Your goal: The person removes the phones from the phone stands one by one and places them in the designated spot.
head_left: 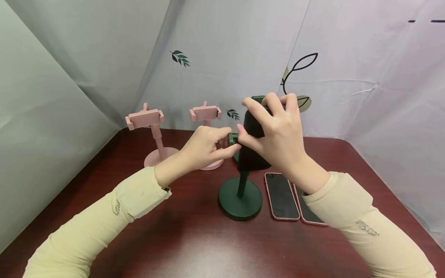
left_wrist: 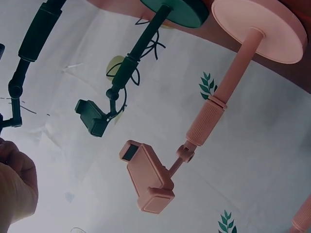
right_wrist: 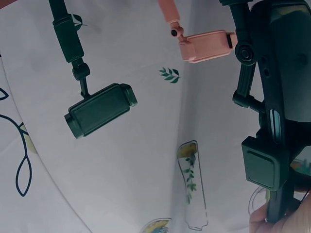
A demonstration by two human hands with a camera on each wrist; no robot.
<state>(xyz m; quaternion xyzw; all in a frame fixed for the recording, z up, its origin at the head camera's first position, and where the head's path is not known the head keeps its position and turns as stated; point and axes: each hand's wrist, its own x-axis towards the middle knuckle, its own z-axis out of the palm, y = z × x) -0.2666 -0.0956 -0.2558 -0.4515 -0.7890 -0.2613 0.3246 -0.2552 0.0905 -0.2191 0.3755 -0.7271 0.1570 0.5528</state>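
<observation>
A dark phone (head_left: pixel 253 156) stands tilted against the clamp of a dark green phone stand (head_left: pixel 240 200) near the table's middle. My right hand (head_left: pixel 282 129) grips the phone from the right, thumb on its near face and fingers over its upper edge. From the left, my left hand (head_left: pixel 204 144) pinches the green clamp's end (head_left: pixel 232 139) between thumb and fingers. In the right wrist view, the phone (right_wrist: pixel 296 73) lies along the stand's clamp (right_wrist: pixel 265 162). The left wrist view shows only part of my left hand (left_wrist: pixel 17 187), below the stand's jointed arm (left_wrist: pixel 36 34).
Two pink phone stands (head_left: pixel 144 119) (head_left: pixel 206 113) stand at the back left. Another green stand (left_wrist: pixel 129 68) is behind the near one, mostly hidden in the head view. Two phones with pink edges (head_left: pixel 282 197) (head_left: pixel 309 210) lie right of the base. Pale curtains (head_left: pixel 226 46) surround the table.
</observation>
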